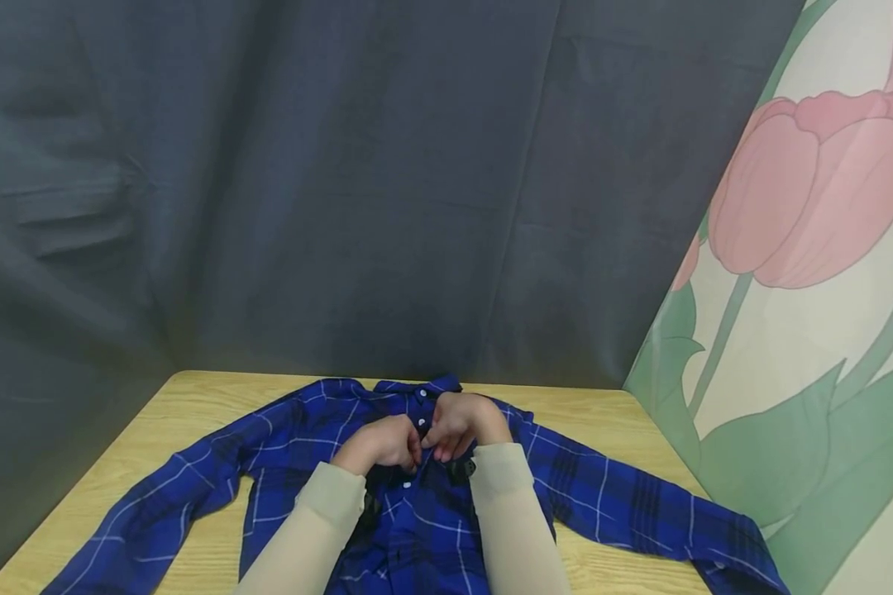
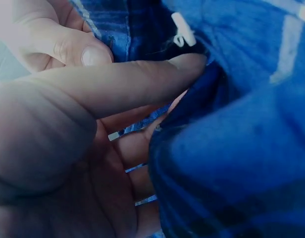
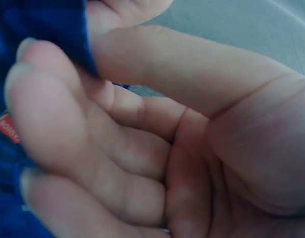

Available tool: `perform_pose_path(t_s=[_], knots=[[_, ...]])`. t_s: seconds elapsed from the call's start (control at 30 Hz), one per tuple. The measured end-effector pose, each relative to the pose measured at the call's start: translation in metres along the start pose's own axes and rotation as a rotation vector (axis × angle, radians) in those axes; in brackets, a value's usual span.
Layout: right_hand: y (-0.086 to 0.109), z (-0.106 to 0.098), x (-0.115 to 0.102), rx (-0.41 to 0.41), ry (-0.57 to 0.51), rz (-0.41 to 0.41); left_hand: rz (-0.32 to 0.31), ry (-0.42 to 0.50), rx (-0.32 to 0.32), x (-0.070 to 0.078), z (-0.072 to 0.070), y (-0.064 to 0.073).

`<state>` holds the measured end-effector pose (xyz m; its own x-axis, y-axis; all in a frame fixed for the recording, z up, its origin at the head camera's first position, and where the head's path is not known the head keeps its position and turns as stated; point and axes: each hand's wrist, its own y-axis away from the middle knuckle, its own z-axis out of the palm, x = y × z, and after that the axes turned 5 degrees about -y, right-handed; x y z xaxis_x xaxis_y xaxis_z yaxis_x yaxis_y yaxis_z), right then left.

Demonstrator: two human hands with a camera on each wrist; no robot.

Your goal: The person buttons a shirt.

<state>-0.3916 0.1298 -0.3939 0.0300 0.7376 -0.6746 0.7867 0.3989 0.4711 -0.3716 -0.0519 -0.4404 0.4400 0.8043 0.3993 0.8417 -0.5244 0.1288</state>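
A blue plaid button-up shirt (image 1: pixel 290 430) lies front up on the wooden table, collar at the far edge, sleeves spread to both sides. Over its chest, my left hand (image 1: pixel 382 444) pinches the front edge between thumb and fingers. Close up in the left wrist view, its thumb presses the cloth just beneath a white button (image 2: pixel 183 29). Right beside it, my right hand (image 1: pixel 457 423) grips the facing edge of the front; the right wrist view shows its thumb and index finger (image 3: pixel 118 52) at the cloth. Another button (image 1: pixel 407 485) shows lower down the front.
A dark grey curtain (image 1: pixel 357 190) hangs behind the wooden table (image 1: pixel 603 413). At the right stands a wall painted with pink tulips (image 1: pixel 818 182). A small red label (image 3: pixel 7 128) shows on the shirt in the right wrist view.
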Motion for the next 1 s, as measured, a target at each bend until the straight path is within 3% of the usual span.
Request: perform_pose_path(t_s=[0.27,0.5,0.57,0.8,1.0], knots=[[-0.001,0.002,-0.002,-0.004,0.003,-0.005,-0.005,-0.024,-0.014,-0.001,0.001,0.001],[-0.003,0.004,-0.003,-0.020,0.028,0.003,-0.025,-0.007,0.005,-0.011,0.006,-0.006],[-0.004,0.004,-0.003,-0.023,0.037,0.003,-0.038,0.014,0.028,-0.008,0.001,0.000],[-0.009,0.006,-0.003,-0.029,0.045,-0.040,-0.064,0.203,0.144,-0.016,-0.012,0.004],[-0.010,0.008,-0.003,-0.020,0.025,-0.033,-0.125,0.286,0.177,-0.018,-0.019,0.009]])
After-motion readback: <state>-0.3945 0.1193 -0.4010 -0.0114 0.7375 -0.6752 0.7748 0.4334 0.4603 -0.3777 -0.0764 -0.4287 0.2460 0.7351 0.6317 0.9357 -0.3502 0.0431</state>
